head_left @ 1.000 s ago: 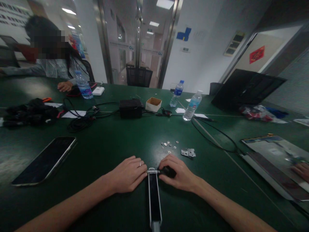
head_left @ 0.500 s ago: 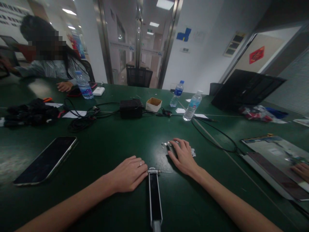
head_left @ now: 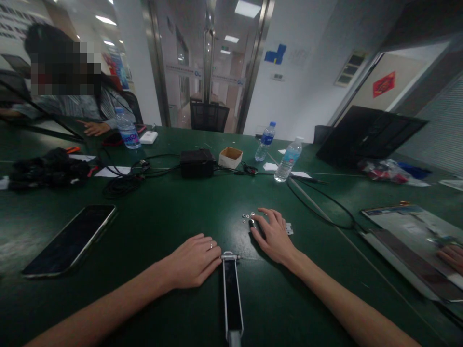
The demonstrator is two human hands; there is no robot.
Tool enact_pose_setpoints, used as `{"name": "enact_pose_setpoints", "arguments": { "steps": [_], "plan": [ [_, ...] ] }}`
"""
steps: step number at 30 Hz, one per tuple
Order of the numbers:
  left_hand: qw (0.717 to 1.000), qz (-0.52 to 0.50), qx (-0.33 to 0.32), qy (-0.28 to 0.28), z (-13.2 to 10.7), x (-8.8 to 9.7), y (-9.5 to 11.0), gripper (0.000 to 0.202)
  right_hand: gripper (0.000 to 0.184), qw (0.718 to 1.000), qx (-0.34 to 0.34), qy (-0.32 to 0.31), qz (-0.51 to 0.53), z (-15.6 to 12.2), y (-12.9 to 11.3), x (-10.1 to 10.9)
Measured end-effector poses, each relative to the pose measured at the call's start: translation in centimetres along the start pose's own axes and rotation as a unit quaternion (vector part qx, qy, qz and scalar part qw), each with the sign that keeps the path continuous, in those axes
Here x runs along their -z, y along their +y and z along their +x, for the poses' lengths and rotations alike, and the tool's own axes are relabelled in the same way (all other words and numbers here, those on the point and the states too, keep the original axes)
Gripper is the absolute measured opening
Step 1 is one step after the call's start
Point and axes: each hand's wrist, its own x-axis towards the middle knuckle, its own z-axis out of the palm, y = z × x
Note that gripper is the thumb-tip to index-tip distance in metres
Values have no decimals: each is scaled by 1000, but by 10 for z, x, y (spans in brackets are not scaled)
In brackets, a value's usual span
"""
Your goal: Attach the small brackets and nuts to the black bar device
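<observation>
My left hand (head_left: 195, 261) lies flat on the green table (head_left: 162, 231), a ring on one finger, its fingertips touching the metal end of a long black strip (head_left: 231, 296) that runs toward me. My right hand (head_left: 275, 236) is stretched forward, fingers apart and slightly curved over several small metal washers (head_left: 247, 215). A small dark shape (head_left: 251, 223) shows beside its thumb; I cannot tell what it is. A little metal bracket (head_left: 289, 228) peeks out to the right of that hand.
A phone (head_left: 70, 239) lies at left. Behind are a black box (head_left: 197, 163) with cables, a cardboard box (head_left: 230, 156), three water bottles (head_left: 287, 160) and a laptop (head_left: 365, 132). A person sits at far left; another hand (head_left: 452, 255) rests on panels at right.
My right hand left the strip's end, where it covered a dark object, and reached forward to the washers, its fingers now curling over them. My left hand stayed put.
</observation>
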Motion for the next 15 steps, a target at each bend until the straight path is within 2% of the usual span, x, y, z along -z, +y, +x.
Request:
{"name": "enact_pose_setpoints", "arguments": {
  "steps": [7,11,15],
  "plan": [
    [1000,-2,0,-5,1,1,0,19,42,999,-17,-15,-31,-1,5,-6],
    [1000,-4,2,-8,1,2,1,19,38,999,-13,-17,-24,-1,3,-3],
    [1000,-2,-1,-3,1,1,0,20,26,1000,6,-10,-2,0,0,0]
  ]
}}
